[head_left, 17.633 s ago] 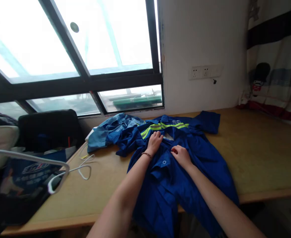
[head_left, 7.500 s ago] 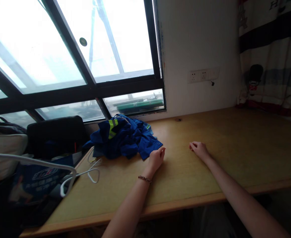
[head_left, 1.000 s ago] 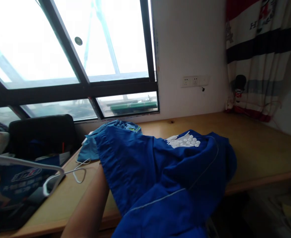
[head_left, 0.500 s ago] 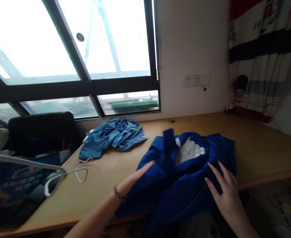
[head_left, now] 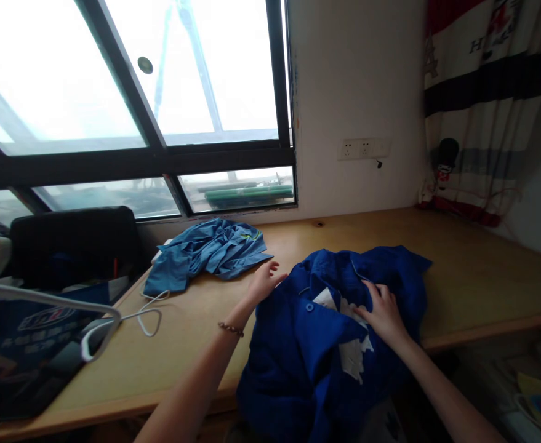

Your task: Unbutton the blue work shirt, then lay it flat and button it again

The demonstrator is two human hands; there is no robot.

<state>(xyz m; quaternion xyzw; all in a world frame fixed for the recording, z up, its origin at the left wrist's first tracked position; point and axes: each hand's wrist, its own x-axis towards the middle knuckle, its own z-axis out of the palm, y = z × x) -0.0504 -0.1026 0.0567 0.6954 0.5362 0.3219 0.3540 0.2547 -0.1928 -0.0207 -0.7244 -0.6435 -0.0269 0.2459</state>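
Observation:
A blue garment [head_left: 298, 351] with a round button and light piping lies rumpled over the table's front edge, part of it hanging down. White patches [head_left: 353, 357] show within its folds. My left hand [head_left: 265, 280] is at the garment's upper left edge, its fingers loosely bent and apart, holding nothing I can see. On the garment's right part rests my right hand [head_left: 383, 311], thumb and forefinger apart on the cloth near the white patches. A grey-blue piece of clothing [head_left: 210, 252] lies crumpled farther back on the left.
The wooden table [head_left: 196, 344] runs along the wall under a window [head_left: 215, 74]. A white cable [head_left: 148, 326] loops at its left side. Beside it stand a black chair [head_left: 76, 240] and a dark blue printed bag [head_left: 34, 332]. A curtain [head_left: 487, 117] hangs at the right.
My left hand has come out from the blue cloth and moved up. My right hand has shifted left and up. The garment's raised flap is down, and its folds lie differently.

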